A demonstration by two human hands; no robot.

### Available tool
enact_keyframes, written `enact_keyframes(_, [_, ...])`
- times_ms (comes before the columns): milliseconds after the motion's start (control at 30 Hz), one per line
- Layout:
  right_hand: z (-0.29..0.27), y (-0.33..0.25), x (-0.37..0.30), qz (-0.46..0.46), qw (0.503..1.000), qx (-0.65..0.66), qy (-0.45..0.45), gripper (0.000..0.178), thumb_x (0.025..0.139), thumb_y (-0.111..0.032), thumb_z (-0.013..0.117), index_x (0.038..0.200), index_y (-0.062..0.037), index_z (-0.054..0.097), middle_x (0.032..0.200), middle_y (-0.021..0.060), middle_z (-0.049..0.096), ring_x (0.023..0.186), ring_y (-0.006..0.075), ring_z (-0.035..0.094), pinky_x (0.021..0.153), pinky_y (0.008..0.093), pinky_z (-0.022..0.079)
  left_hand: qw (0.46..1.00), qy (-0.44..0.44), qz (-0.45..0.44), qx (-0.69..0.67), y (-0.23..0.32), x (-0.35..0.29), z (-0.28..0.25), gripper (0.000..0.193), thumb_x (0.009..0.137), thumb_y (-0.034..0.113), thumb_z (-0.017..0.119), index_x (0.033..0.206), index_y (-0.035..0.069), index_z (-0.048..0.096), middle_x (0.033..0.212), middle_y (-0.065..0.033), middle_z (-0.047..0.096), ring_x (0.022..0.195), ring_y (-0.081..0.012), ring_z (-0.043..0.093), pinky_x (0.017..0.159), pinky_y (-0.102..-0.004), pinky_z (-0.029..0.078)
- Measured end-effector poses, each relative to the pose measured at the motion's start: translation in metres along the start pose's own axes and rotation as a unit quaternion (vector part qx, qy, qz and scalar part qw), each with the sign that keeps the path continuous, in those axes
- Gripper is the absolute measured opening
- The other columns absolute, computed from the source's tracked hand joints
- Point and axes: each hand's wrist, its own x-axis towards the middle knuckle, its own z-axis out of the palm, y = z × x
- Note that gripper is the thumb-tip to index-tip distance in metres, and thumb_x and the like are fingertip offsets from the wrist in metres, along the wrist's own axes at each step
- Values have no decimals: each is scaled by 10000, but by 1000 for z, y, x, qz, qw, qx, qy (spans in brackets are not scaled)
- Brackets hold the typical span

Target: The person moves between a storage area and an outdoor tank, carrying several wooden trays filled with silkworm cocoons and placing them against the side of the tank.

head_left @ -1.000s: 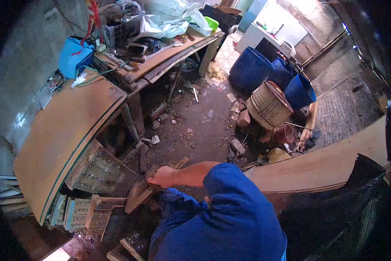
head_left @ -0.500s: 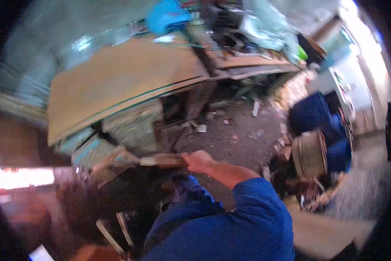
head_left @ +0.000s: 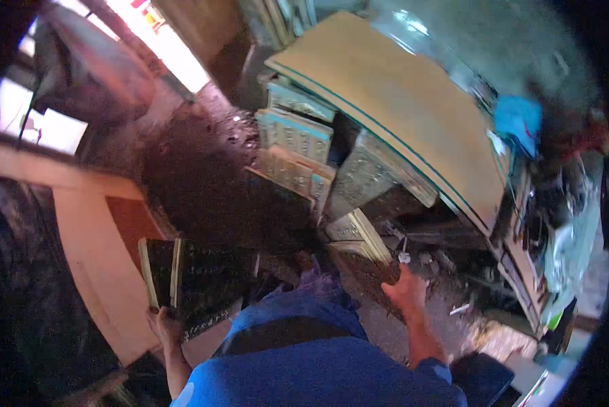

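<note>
At the lower left, my left hand is closed at the bottom end of a dark panel with pale wooden edges. Another dark panel with rows of raised marks stands right beside it. My right hand is near the front end of a cream-edged panel, fingers apart, with no object in its grasp that I can see. That panel leans among several grey, patterned panels stacked by the table. Shadow and blur hide the area between my hands.
A tan-topped table extends along the right, with a blue bag at its far end. An orange-brown board stands at left. Clear plastic sheeting hangs at right; scraps litter the floor.
The view has swung left, so the table now appears farther right. My right hand, earlier closed on a wooden-edged panel, now has its fingers apart. My left hand has come into view at the dark panel.
</note>
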Motion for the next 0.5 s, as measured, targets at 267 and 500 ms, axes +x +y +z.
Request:
enact_keyframes(267, [-2, -63, 11, -114, 993, -8, 5, 522, 661, -372, 760, 1051, -118, 525, 819, 174, 672, 794, 383, 653, 718, 482, 510, 918, 82, 131, 365, -9, 4, -13, 254, 579, 125, 734, 797, 30, 645, 1094, -240, 499, 1082, -436, 484, 908, -474, 428])
enact_keyframes(500, [-8, -140, 20, -182, 981, -15, 65, 479, 591, -328, 785, 937, -111, 535, 746, 165, 661, 712, 371, 654, 633, 483, 510, 915, 28, 62, 399, -22, 20, -22, 292, 542, 89, 772, 805, 66, 649, 1144, -228, 460, 1060, -414, 491, 901, -454, 429])
